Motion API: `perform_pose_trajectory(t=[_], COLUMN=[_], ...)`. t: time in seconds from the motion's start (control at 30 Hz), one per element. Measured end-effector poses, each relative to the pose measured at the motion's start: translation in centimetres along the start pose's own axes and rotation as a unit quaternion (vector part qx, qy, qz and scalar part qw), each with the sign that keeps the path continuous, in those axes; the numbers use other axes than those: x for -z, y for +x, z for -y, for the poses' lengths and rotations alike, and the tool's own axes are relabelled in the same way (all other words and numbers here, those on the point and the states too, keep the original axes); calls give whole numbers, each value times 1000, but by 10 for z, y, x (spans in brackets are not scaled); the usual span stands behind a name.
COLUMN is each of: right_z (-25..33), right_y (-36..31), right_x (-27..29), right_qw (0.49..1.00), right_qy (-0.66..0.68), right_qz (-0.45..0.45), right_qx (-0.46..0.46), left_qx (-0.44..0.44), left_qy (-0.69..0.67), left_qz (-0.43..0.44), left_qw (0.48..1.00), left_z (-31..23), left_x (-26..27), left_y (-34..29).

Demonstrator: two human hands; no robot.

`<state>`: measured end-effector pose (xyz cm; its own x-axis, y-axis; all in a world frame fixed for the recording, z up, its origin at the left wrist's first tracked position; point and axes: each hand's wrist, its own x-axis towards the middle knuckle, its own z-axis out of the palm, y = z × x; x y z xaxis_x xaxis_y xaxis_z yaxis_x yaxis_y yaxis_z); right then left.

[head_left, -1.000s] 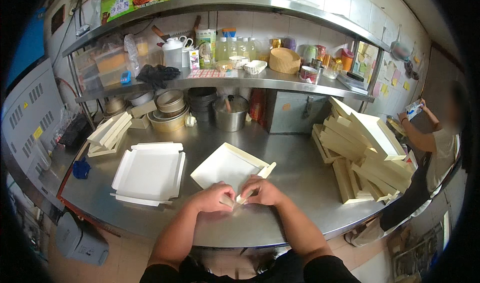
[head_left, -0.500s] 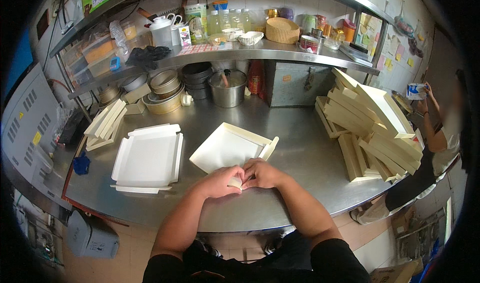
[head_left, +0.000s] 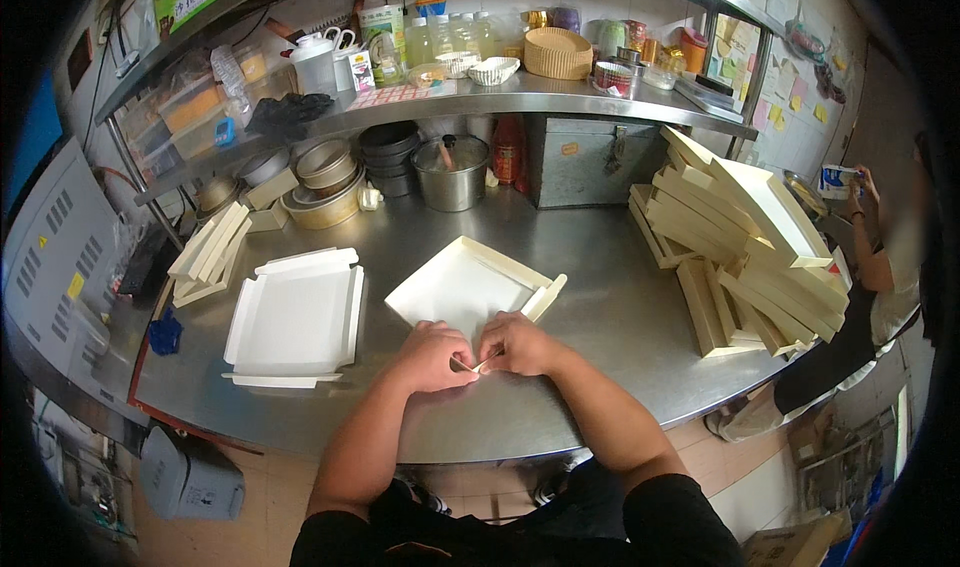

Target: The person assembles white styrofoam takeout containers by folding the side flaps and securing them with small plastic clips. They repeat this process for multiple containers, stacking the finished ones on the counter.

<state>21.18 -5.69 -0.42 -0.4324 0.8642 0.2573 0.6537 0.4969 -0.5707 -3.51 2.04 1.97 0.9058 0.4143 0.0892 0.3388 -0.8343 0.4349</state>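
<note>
A cream cardboard tray [head_left: 465, 279] sits turned at an angle in the middle of the steel table, with its far and left walls standing. At its near corner, my left hand [head_left: 436, 357] pinches the cardboard between thumb and fingers. My right hand [head_left: 516, 344] grips the same corner from the other side, its fingertips almost meeting the left ones. A small pale fold shows between the thumbs. The tray's right side flap [head_left: 543, 300] leans outward. To the left lies a flat, partly folded white cardboard blank [head_left: 296, 317] with loose flaps, which neither hand touches.
Folded cardboard trays [head_left: 740, 237] form a tall, uneven pile at the right; a few more [head_left: 210, 252] stack at the left. Pots [head_left: 452, 174] and a metal box [head_left: 590, 162] line the back under a loaded shelf [head_left: 420, 100]. Another person stands at the far right.
My left hand has turned and its fingers now bend down over the corner. The thumbs sit slightly apart with the fold between them. The tray has shifted slightly right and up in view.
</note>
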Motion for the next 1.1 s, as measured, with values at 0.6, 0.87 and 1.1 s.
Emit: perform_pose_trajectory(t=[0.6, 0.87, 1.1], right_z=[5, 8, 13], right_y=[-5, -8, -7], right_x=[1, 17, 20], right_qw=[996, 972, 988], right_qy=[70, -123, -102], right_qz=[11, -71, -60], right_qx=[61, -185, -95], left_qx=[17, 83, 62], left_qy=[-11, 157, 35], left_qz=[-14, -32, -30], left_qw=[1000, 984, 997], left_z=[-10, 8, 11], left_x=[-11, 10, 1], left_y=[3, -10, 2])
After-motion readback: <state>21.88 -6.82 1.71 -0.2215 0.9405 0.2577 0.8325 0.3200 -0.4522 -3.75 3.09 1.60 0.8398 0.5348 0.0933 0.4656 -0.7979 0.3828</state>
